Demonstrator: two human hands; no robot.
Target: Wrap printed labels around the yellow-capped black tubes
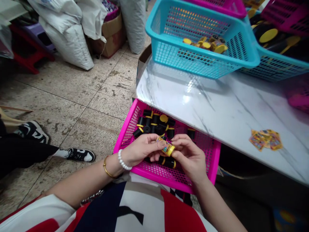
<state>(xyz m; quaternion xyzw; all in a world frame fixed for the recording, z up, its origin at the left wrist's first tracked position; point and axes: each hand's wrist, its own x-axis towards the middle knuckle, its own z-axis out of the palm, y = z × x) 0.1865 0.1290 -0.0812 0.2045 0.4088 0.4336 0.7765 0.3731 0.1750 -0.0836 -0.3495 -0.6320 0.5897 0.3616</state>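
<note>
Over the pink basket (pixel 135 124) on the lap, the left hand (pixel 141 149) pinches a small bottle (pixel 168 149) steady while the right hand (pixel 189 156) grips its yellow cap end, stickers (pixel 265 139) lying within reach on the marble table (pixel 217 103)

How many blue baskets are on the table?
2. One blue basket sits at the table's far edge with yellow-capped pieces inside. A second blue basket is behind it on the right, partly cut off. More may be hidden.
</note>
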